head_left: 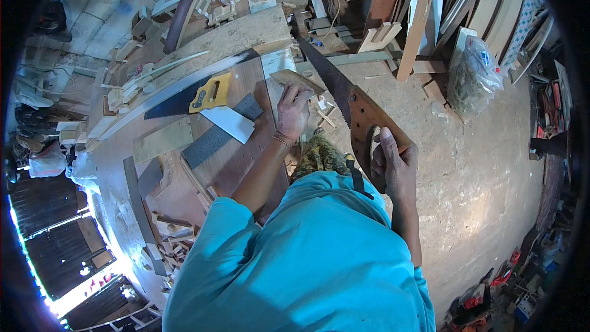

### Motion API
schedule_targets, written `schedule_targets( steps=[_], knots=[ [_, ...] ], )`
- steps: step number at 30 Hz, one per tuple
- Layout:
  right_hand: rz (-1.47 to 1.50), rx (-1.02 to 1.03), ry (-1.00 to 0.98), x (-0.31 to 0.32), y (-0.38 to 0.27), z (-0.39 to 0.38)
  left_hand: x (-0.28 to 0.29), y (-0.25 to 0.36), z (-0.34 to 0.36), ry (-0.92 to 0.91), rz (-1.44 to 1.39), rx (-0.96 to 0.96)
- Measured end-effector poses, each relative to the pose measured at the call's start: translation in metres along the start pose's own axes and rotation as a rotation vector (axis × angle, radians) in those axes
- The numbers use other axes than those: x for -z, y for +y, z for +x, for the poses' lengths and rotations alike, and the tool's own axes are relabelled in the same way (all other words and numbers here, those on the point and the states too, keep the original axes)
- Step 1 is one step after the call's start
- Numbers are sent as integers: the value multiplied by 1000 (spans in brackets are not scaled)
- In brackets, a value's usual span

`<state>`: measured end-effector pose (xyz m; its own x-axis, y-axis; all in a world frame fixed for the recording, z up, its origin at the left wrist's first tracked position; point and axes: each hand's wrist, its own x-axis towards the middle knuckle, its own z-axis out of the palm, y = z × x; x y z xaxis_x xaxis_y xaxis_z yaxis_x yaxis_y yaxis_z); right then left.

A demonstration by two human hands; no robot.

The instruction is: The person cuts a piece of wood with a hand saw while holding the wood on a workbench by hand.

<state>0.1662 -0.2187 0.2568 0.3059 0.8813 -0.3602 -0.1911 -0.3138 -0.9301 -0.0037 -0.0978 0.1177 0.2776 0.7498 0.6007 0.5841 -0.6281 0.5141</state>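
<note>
Wooden-handled saw (344,101), seemingly dull steel

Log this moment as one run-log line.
left hand: pressing small wood piece on workbench | right hand: gripping handsaw handle | spare saw: lying on bench
</note>
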Motion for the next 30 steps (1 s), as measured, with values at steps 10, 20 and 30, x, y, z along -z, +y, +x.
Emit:
schedule_targets(
  steps=[10, 20, 30],
  knots=[
    [44, 35, -20, 2, -3, -8, 15, 24, 16, -16, -153, 170],
    [-61, 189, 16, -15, 34, 0, 7, -1, 15, 11, -208, 415],
    [-252, 200, -4, -13, 63, -34, 8, 11, -30, -170, -93, 662]
  ],
)
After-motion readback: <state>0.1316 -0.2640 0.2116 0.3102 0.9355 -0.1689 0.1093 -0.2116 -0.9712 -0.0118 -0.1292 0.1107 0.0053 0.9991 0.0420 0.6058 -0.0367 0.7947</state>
